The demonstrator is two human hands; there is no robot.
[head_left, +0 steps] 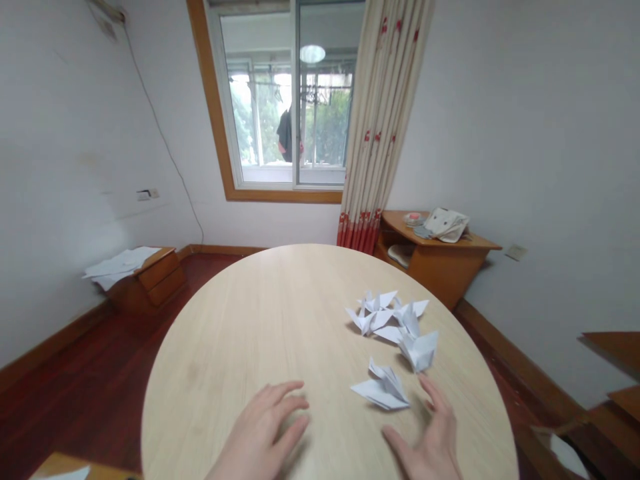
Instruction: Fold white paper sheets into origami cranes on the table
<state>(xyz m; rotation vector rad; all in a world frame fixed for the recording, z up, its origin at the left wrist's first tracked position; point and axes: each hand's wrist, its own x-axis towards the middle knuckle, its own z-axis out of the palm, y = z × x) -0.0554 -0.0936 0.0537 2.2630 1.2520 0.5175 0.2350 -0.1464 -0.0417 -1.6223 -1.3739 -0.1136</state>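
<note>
Several folded white paper cranes [371,319] are grouped on the right side of the round wooden table [240,333]. Closer to me, a single paper crane [384,388] lies apart from that group. My right hand [430,433] is just to the right of and below this crane, thumb and fingers spread, with nothing in it. Its index fingertip comes near another crane [419,350] at the front of the group; whether they touch I cannot tell. Over the table's near middle, my left hand [270,427] is held with its fingers apart and nothing in them.
Beyond the table stand a window [290,100] and a patterned curtain [383,120]. A corner desk [440,260] at the back right bears a white bag [447,225]. Papers [121,263] lie on a low drawer cabinet [160,277] at left. Wooden furniture [617,353] stands at far right.
</note>
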